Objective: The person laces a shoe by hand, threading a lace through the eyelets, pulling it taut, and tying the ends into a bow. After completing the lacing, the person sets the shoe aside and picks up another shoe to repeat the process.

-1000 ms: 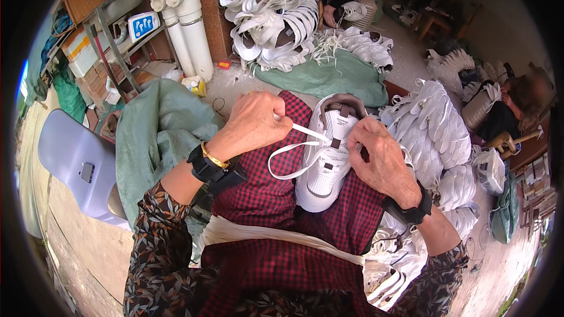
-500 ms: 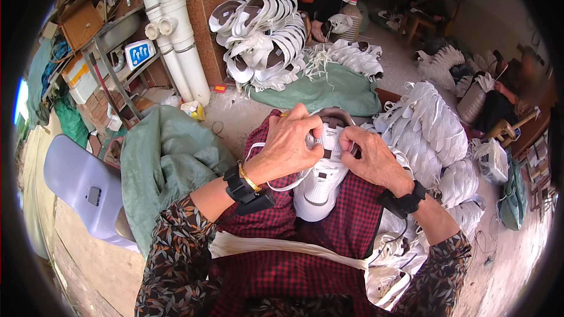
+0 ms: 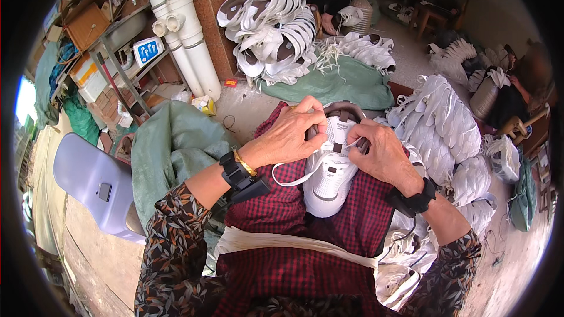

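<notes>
Lacing seems to be the step in hand, and it calls for light, exact fingertips. The white low-cut shoe with a dark-lined collar (image 3: 329, 191) rests on the lap, its toe toward the body and its opening away, upon red-and-black checked cloth (image 3: 267, 202). The right hand (image 3: 385, 155) curls over the shoe's right edge, thumb and forefinger apparently pinching a short stretch of flat white shoelace (image 3: 288, 184) beside the tongue. The left hand (image 3: 288, 138) is bent over the opposite edge, its thumb and forefinger curled toward each other; whether they grip lace or the shoe's rim, I cannot tell. A slack loop of the lace hangs off the shoe's left side. To do this well, one hand should brace the eyelet edge while the other feeds the tip in straight, since a soft, flat lace would likely buckle if pushed at a slant. Gripping close behind the tip should help. That loop deserves care too: drawn up unevenly, it could twist or catch under the shoe, so flattening each pass before tightening, and centring the tongue beneath it, would give tidier rows.
</notes>
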